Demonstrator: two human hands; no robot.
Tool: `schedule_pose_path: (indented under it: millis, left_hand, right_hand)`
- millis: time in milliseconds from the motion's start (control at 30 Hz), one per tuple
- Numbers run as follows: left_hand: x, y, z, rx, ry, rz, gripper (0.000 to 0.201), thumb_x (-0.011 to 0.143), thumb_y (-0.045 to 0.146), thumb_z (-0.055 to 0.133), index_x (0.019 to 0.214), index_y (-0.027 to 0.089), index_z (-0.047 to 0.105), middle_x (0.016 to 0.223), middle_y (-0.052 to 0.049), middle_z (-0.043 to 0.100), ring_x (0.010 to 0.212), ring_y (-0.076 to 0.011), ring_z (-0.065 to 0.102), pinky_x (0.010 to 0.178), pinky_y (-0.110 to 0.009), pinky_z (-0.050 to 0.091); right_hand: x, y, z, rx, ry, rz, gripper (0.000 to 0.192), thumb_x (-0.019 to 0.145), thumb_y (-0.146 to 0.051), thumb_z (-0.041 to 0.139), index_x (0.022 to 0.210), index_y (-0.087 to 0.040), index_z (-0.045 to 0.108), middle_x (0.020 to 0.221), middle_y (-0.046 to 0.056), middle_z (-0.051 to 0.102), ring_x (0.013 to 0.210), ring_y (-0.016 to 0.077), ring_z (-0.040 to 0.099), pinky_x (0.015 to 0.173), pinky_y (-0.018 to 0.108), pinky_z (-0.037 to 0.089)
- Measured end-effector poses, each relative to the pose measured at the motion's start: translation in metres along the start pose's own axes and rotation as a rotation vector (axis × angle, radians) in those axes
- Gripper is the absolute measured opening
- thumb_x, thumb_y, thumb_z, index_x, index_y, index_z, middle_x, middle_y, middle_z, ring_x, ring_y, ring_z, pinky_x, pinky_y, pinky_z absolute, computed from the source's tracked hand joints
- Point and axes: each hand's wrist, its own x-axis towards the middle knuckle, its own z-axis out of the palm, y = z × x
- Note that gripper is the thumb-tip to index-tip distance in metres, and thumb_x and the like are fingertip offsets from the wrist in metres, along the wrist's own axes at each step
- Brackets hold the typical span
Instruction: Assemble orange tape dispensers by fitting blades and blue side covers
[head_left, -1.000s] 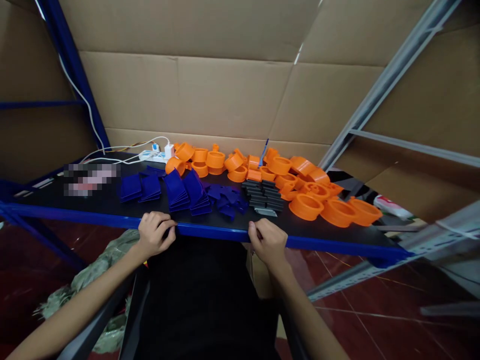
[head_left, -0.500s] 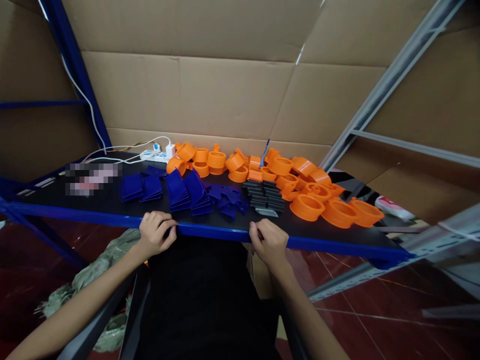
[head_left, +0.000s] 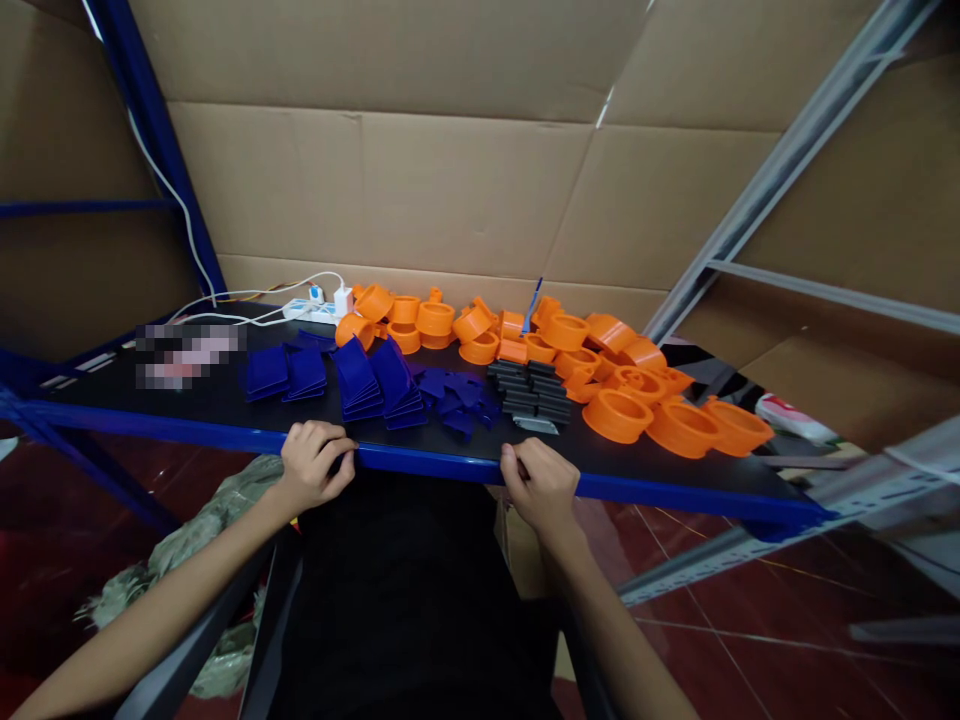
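Observation:
My left hand (head_left: pixel 311 463) and my right hand (head_left: pixel 541 486) both curl over the blue front edge (head_left: pixel 427 461) of a black shelf board, gripping it about a shoulder's width apart. Just beyond my left hand lie stacks of dark blue flat plastic pieces (head_left: pixel 373 378). Ahead of my right hand stands a stack of small black plates (head_left: pixel 535 394). Many orange plastic rings and cups (head_left: pixel 616 415) crowd the back and right of the board.
A white power strip (head_left: pixel 313 310) with cables lies at the back left. Cardboard sheets line the wall behind. A grey metal rack upright (head_left: pixel 780 160) slants on the right. A crumpled greenish bag (head_left: pixel 195 540) lies on the red tiled floor below left.
Both hands keep the same grip on the shelf edge. The view has shifted very slightly; nothing on the board has moved.

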Motion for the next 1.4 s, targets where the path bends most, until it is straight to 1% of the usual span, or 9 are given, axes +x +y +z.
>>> schedule_pose_path:
  millis: [367,533,967,1100,1167,1233,1300,1333,1400]
  left_hand:
    - [0.0,0.0,0.001,-0.001,-0.008,0.002,0.014,0.078,0.018,0.065,0.09,0.024,0.066,0.084,-0.006,0.07,0.074,-0.0235,0.064,0.065,-0.037,0.039]
    - [0.0,0.0,0.0,0.001,-0.009,-0.001,0.014,0.078,0.018,0.065,0.09,0.024,0.066,0.084,-0.006,0.07,0.075,-0.0234,0.065,0.065,-0.037,0.039]
    - [0.0,0.0,0.001,-0.001,-0.009,-0.008,0.013,0.078,0.017,0.065,0.089,0.024,0.065,0.083,-0.006,0.07,0.073,-0.0232,0.064,0.064,-0.037,0.039]
    - [0.0,0.001,0.0,0.002,-0.019,-0.014,0.013,0.078,0.018,0.065,0.089,0.024,0.065,0.084,-0.006,0.07,0.074,-0.0237,0.065,0.065,-0.038,0.039]
    - [0.0,0.002,0.0,0.003,-0.022,-0.014,0.012,0.078,0.018,0.064,0.089,0.024,0.065,0.084,-0.006,0.07,0.075,-0.0237,0.065,0.065,-0.038,0.04]
    - [0.001,0.003,0.0,0.005,-0.027,-0.018,0.012,0.079,0.018,0.063,0.09,0.024,0.065,0.084,-0.006,0.07,0.075,-0.0237,0.065,0.065,-0.038,0.04]
    - [0.001,0.003,0.0,0.009,-0.031,-0.025,0.012,0.079,0.018,0.063,0.09,0.024,0.065,0.084,-0.006,0.07,0.075,-0.0238,0.065,0.065,-0.038,0.04]
    - [0.001,0.003,0.0,0.009,-0.033,-0.028,0.012,0.079,0.018,0.063,0.09,0.024,0.065,0.084,-0.006,0.07,0.075,-0.0238,0.065,0.065,-0.038,0.04]
    - [0.001,0.004,-0.001,0.008,-0.035,-0.03,0.012,0.08,0.018,0.063,0.09,0.024,0.064,0.085,-0.006,0.07,0.076,-0.0237,0.065,0.066,-0.038,0.04]
  right_hand:
    - [0.0,0.002,0.001,0.0,0.004,-0.019,0.036,0.094,-0.018,0.055,0.061,-0.021,0.039,0.054,-0.003,0.042,0.049,0.0116,0.037,0.054,0.03,0.027]
    - [-0.001,0.002,0.001,0.004,0.001,-0.013,0.033,0.094,-0.018,0.055,0.063,-0.021,0.043,0.055,-0.003,0.043,0.05,0.0115,0.041,0.055,0.029,0.029]
    - [0.001,0.0,0.001,0.03,0.006,0.004,0.036,0.093,-0.017,0.056,0.06,-0.021,0.04,0.053,-0.003,0.041,0.049,0.0112,0.037,0.053,0.03,0.027]
    - [0.003,-0.007,-0.006,0.066,0.025,0.013,0.034,0.094,-0.017,0.054,0.061,-0.02,0.047,0.054,-0.001,0.047,0.049,0.0118,0.042,0.054,0.029,0.03]
    - [0.015,-0.016,-0.015,0.095,0.032,0.008,0.029,0.095,-0.016,0.051,0.066,-0.02,0.054,0.057,0.0,0.054,0.052,0.0121,0.048,0.056,0.028,0.035]
    - [0.045,-0.028,-0.023,0.143,-0.009,-0.029,0.023,0.096,-0.018,0.051,0.075,-0.019,0.061,0.065,0.001,0.061,0.057,0.0121,0.053,0.059,0.027,0.038]
    - [0.092,-0.041,-0.023,0.209,-0.132,-0.11,0.016,0.097,-0.023,0.053,0.088,-0.018,0.066,0.08,0.003,0.068,0.065,0.0125,0.057,0.065,0.026,0.041]
    - [0.121,-0.047,-0.018,0.226,-0.206,-0.161,0.017,0.098,-0.025,0.051,0.097,-0.019,0.066,0.093,0.004,0.07,0.075,0.0138,0.06,0.072,0.027,0.043]
    - [0.181,-0.055,0.006,0.187,-0.316,-0.257,0.024,0.1,-0.028,0.047,0.116,-0.019,0.063,0.118,0.007,0.067,0.096,0.0184,0.062,0.082,0.03,0.044]
